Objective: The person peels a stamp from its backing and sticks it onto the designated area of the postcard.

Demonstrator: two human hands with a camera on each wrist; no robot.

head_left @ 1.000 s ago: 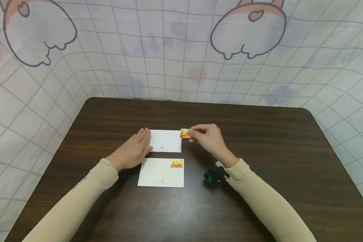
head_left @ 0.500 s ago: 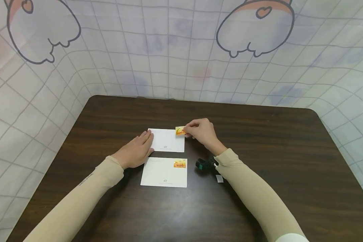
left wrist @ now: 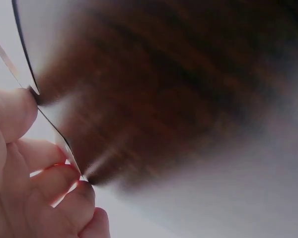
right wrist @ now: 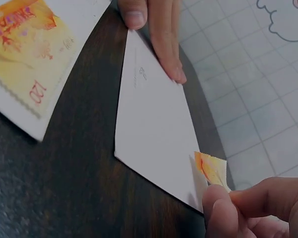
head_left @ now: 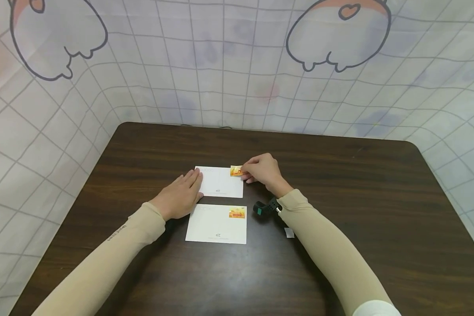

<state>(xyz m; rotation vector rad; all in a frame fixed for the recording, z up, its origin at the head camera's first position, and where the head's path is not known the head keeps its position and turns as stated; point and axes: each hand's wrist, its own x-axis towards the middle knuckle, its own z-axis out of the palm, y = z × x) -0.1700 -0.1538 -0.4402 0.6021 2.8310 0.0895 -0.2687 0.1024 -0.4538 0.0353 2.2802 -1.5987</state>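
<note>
My left hand (head_left: 178, 195) lies with fairly straight fingers on the left edge of the farther white envelope or card (head_left: 217, 184). In the right wrist view, its fingertips (right wrist: 176, 74) touch that paper's edge. My right hand (head_left: 263, 170) pinches a yellow-orange postage stamp (head_left: 235, 170) between thumb and fingers. The stamp is over the farther paper's upper right corner; in the right wrist view it looks raised and tilted, its lower part hidden by the fingers. A nearer white envelope or card (head_left: 209, 226) bears a similar stamp (head_left: 237, 213) at its upper right.
A small whitish square (head_left: 289, 232) lies on the dark wooden table (head_left: 339, 175), beside my right forearm. A black wrist device (head_left: 265, 208) hangs below the right wrist. A white gridded curtain (head_left: 237, 66) stands behind the table.
My right hand has moved left with the stamp, from beside the farther paper's right edge to over its corner. The left hand stays on the paper. The view has shifted slightly.
</note>
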